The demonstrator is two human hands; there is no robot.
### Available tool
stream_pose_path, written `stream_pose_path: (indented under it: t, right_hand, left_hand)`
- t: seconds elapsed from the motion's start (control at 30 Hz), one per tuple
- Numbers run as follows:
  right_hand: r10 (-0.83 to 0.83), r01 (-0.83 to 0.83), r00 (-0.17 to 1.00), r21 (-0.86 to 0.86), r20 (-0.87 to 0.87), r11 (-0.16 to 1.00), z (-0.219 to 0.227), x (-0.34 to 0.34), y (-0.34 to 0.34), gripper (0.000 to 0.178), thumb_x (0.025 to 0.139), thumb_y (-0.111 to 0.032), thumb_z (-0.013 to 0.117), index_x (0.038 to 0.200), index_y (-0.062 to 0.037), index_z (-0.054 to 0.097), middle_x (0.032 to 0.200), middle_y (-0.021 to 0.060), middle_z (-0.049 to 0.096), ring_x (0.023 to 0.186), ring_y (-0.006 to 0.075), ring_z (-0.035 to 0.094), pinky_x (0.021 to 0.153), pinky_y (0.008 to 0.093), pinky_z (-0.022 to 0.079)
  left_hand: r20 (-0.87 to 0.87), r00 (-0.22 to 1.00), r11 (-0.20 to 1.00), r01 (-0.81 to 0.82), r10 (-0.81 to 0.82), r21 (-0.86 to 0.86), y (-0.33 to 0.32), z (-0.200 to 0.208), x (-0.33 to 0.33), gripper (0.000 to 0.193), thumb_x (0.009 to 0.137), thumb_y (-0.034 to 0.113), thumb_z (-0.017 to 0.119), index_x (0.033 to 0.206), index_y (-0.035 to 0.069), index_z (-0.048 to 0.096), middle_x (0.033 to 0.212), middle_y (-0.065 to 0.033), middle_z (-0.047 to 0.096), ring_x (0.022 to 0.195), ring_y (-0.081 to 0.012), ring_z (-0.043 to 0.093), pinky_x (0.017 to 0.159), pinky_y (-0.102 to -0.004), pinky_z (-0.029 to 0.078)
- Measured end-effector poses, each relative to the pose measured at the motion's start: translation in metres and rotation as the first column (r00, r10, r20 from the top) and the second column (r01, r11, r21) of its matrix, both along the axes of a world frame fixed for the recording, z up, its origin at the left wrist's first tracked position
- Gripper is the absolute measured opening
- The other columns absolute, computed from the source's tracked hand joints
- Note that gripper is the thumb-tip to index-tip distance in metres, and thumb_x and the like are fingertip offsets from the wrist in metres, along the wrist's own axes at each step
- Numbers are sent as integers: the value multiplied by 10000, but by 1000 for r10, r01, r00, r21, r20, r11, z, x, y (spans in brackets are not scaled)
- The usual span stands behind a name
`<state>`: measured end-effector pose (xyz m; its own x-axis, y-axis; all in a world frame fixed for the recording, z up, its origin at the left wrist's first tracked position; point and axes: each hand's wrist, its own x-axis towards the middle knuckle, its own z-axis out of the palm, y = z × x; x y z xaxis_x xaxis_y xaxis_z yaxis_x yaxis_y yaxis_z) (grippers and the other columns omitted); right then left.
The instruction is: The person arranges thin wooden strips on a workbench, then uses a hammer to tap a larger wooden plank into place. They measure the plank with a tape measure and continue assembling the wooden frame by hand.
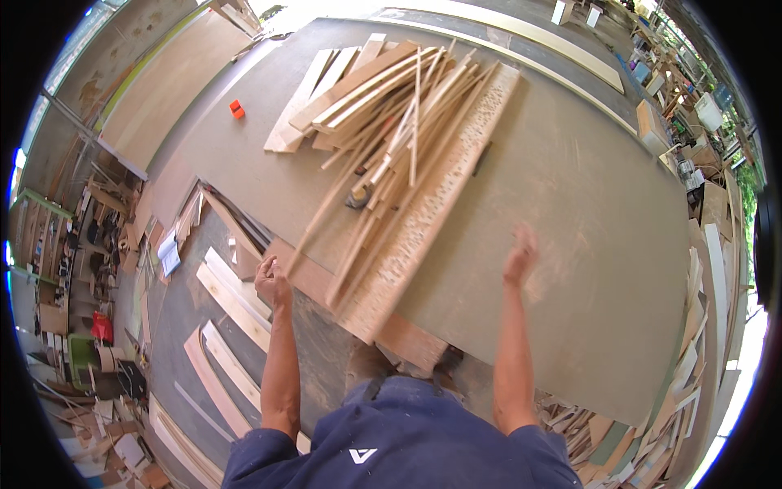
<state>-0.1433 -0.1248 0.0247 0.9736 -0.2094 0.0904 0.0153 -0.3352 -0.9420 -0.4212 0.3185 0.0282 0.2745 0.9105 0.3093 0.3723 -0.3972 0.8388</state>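
"Two hands up, one each side of the board (432,202). Holding anything?"

"L hand (273,281) is L of the board's near end, fingers curled in; can't tell if they pinch smth. R hand (521,254) is R of the board, above the table (603,244); blurry, but fingers look loosely spread w/ nothing in them."

"& the strips (393,151)?"

"Piled on the table, L of the board, crossing each other. Tape (357,196) sits amongst them, also L of the board. Orange block (236,108) is farther L, on its own."

"Risks?"

"Board's near end looks to poke past the table edge, so IMO a knock there could skew it. Pulling one strip prob drags its neighbours, bc they overlap, & could shift the tape. Loose ends nr L hand could splinter bare skin if grabbed fast."
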Motion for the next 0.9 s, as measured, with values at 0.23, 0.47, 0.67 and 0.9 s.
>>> stream_pose_path:
  t: [0.23, 0.47, 0.67, 0.9]
  right_hand:
    - [173, -182, 980, -94, -96, 979, 28, 138, 265, 705, 924, -505, 570, 1306, 87, 553, 1310, 275, 600, 1255, 382, 562, 1050, 427, 434]
    - [-4, -178, 922, -435, -386, 883, -35, 237, 330, 1083, 834, -713, 532, 1482, 118, 280, 1481, 354, 394, 1400, 441, 395, 1150, 457, 317]
    - [-226, -40, 903, -595, -365, 803, -15, 243, 379, 1191, 794, -823, 451, 1503, 112, 246, 1519, 351, 337, 1439, 437, 334, 1182, 530, 210]
    - [-167, -144, 870, -563, -464, 814, -7, 275, 402, 1332, 697, -914, 457, 1543, 83, 201, 1535, 330, 336, 1460, 450, 286, 1207, 539, 146]
  left_hand:
    - [-17, 993, 987, 111, -113, -116, 168, -27, 63, 196, 904, 87, 618, 1018, -26, 731, 1008, -104, 685, 899, -200, 643, 794, -314, 505]
    - [-206, 946, 967, 236, -250, -91, 280, -33, 109, 218, 906, 76, 605, 1064, -25, 716, 1065, -152, 672, 933, -271, 646, 803, -369, 516]
    - [-268, 928, 951, 293, -258, 101, 338, -56, 133, 299, 921, 91, 615, 1197, -17, 652, 1126, -186, 605, 1071, -339, 563, 929, -416, 460]
    - [-577, 794, 949, 300, -193, 96, 339, -45, 127, 450, 990, 246, 552, 1372, 9, 526, 1216, -181, 512, 1151, -347, 477, 1010, -466, 379]
